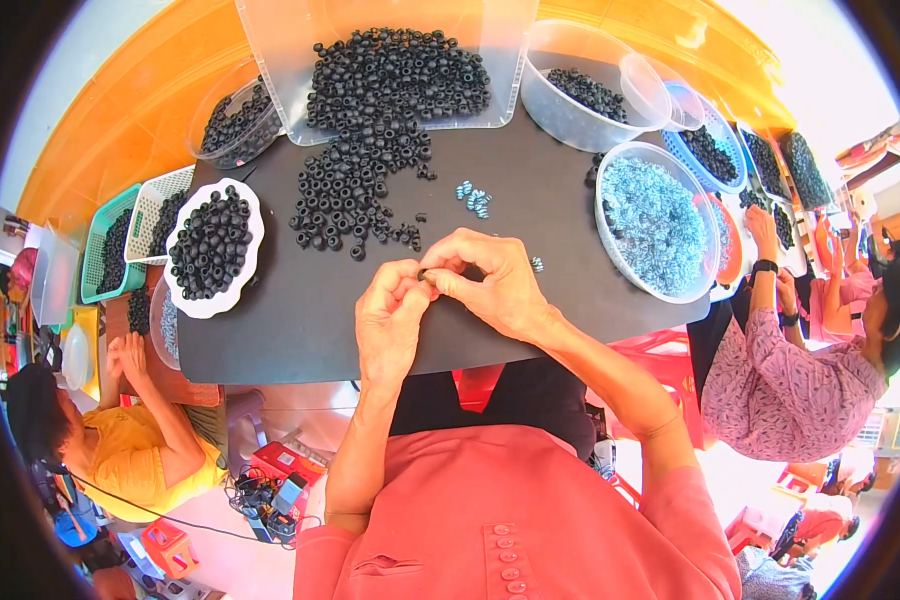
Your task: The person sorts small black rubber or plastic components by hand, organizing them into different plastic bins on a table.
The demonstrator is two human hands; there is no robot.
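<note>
Both hands meet just above the near part of the dark table. A small dark piece, probably a cord lock part, is pinched at their fingertips; the fingers hide most of it. My left hand closes thumb and forefinger on its left side. From the right, my right hand grips it with thumb and bent fingers. Beyond the hands, loose black round hollow cord lock parts spread in a heap. A few small bluish springs lie right of it, and another spring sits beside my right hand.
A clear bin spills black parts at the far edge. Left stands a white scalloped dish of black parts; right, a clear bowl of springs. More tubs and baskets line both sides. People sit left, in a yellow top, and right, in a patterned top.
</note>
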